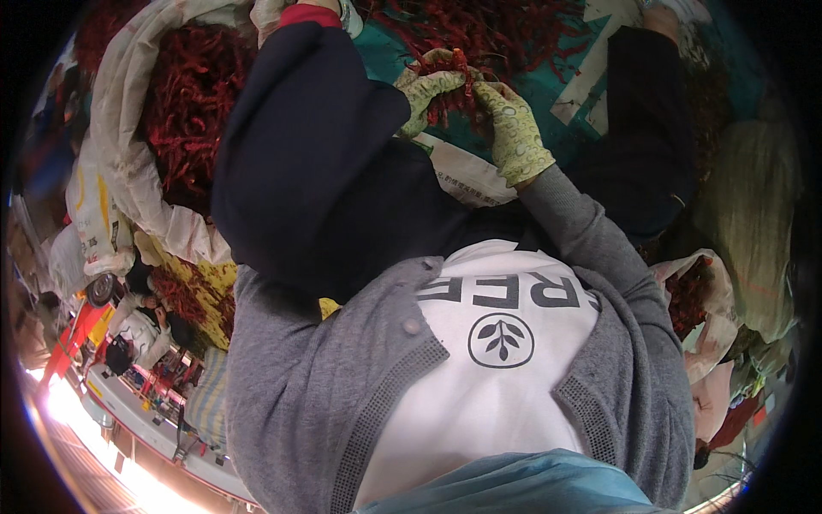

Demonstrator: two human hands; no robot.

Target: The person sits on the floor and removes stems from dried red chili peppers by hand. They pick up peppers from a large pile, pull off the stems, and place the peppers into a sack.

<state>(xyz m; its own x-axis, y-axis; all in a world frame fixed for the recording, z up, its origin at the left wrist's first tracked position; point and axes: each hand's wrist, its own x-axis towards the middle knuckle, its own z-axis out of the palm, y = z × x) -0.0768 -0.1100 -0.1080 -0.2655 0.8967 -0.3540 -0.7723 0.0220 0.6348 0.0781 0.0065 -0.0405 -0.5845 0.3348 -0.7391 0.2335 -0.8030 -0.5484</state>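
My left hand [427, 90], in a patterned yellow-green glove, closes around a bunch of dried red chillies [449, 106] between my knees. Its thumb lies across the bunch. My right hand [510, 132], in a matching glove, pinches at the same bunch from the other side with its fingertips. Some chillies hang below the fingers, and one brighter chilli [458, 61] stands up between the hands. Just beyond, a loose heap of dried red chillies [494, 26] lies on a green sheet [555, 80]. The palm sides of both gloves are hidden.
A large white woven sack [119, 115] full of chillies stands beside my leg at the left. A smaller open sack [722, 295] with chillies is at the right, near a bulging pale sack [748, 225]. A printed white sack [465, 170] lies between my legs. Another person [138, 331] sits at far left.
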